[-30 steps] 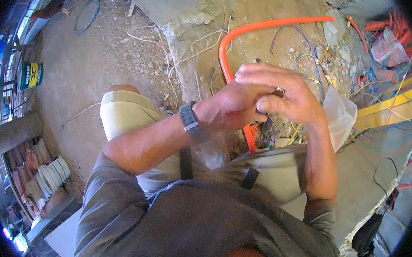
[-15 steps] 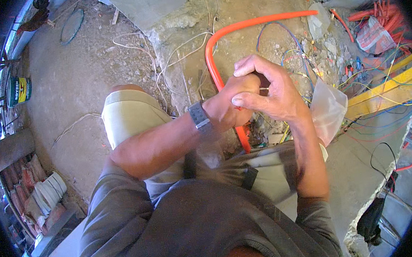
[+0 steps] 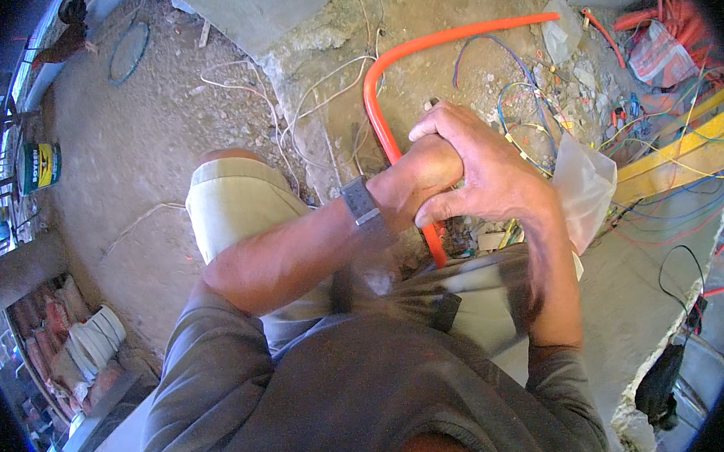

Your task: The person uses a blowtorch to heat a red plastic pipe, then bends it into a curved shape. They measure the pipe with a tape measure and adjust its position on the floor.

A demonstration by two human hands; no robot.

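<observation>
My left hand (image 3: 420,174), with a dark watch on its wrist, is closed in a fist in front of me. My right hand (image 3: 499,170) wraps over the left one, thumb below and fingers above, pressed against it. Whatever lies inside the two hands is hidden. A small dark tip (image 3: 431,103) shows just above the right fingers; I cannot make out what it belongs to. Behind the hands runs a bent orange conduit (image 3: 377,111), from the far right round to the floor between my legs. A translucent plastic bag (image 3: 585,194) lies beside my right wrist.
Loose white wires (image 3: 312,105) and blue and yellow wires (image 3: 522,118) lie on the rubble floor. At right are a yellow beam (image 3: 668,158), a bundle of orange tubes (image 3: 684,23) and a broken slab edge. A dark green bucket (image 3: 40,167) stands far left.
My right hand has rolled further over my left, closing the gap between thumb and fingers. A bit of red seen by the thumb earlier is now covered. The view has shifted slightly.
</observation>
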